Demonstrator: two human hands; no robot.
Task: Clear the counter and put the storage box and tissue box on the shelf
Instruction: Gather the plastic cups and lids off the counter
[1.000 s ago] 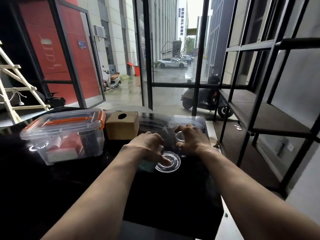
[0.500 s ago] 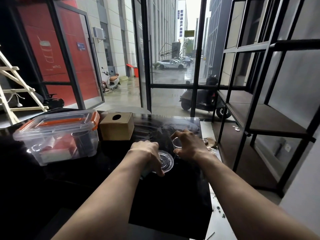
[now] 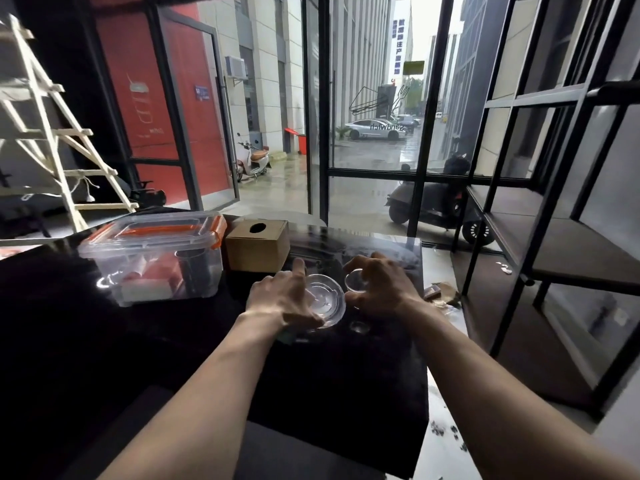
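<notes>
A clear storage box (image 3: 152,261) with an orange-clipped lid stands on the black counter (image 3: 346,393) at the left. A brown cardboard tissue box (image 3: 258,245) sits right beside it. My left hand (image 3: 280,296) holds a clear round plastic lid (image 3: 323,301), tilted up off the counter. My right hand (image 3: 379,287) grips a small clear cup (image 3: 355,280) just to the right of the lid. A dark metal shelf (image 3: 561,244) with brown boards stands at the right.
A small clear round piece (image 3: 359,327) lies on the counter below my right hand. Scraps of paper (image 3: 440,294) lie past the counter's right edge. A wooden ladder (image 3: 52,133) leans at the far left. Glass doors stand behind the counter.
My left hand has lifted the clear lid off the counter and tilted it. My right hand has kept its grip on the small cup. The view has shifted.
</notes>
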